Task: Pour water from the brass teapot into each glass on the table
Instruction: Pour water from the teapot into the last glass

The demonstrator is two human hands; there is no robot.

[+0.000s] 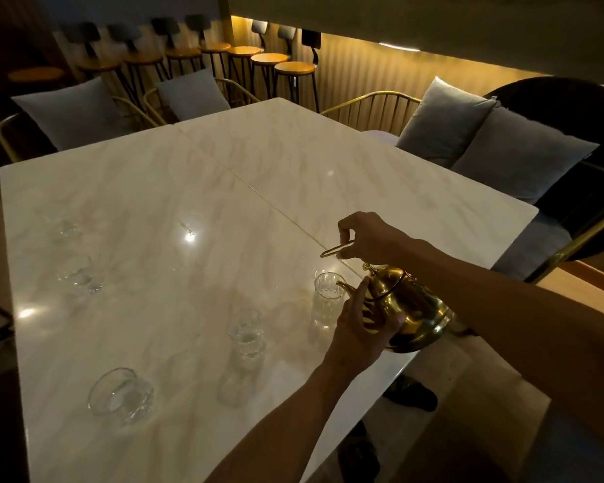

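A brass teapot (pixel 415 308) hangs tilted over the near right edge of the white marble table (pixel 196 176). Its spout rests at the rim of a ribbed clear glass (pixel 326 294). My right hand (pixel 370 238) pinches the thin brass handle above the pot. Cupped against the pot's side just behind the spout is my left hand (pixel 358 331). Several other clear glasses stand on the table: one (pixel 246 339) left of the ribbed glass, a wide one (pixel 119 395) at the front, and two (pixel 81 273) (pixel 65 230) at the left. Whether water flows is too dim to tell.
Gold-framed chairs with grey cushions (pixel 482 134) line the far and right sides of the table. A row of wooden bar stools (pixel 265 64) stands against the back wall. Dark shoes (pixel 410 392) show on the floor below the table's near right edge.
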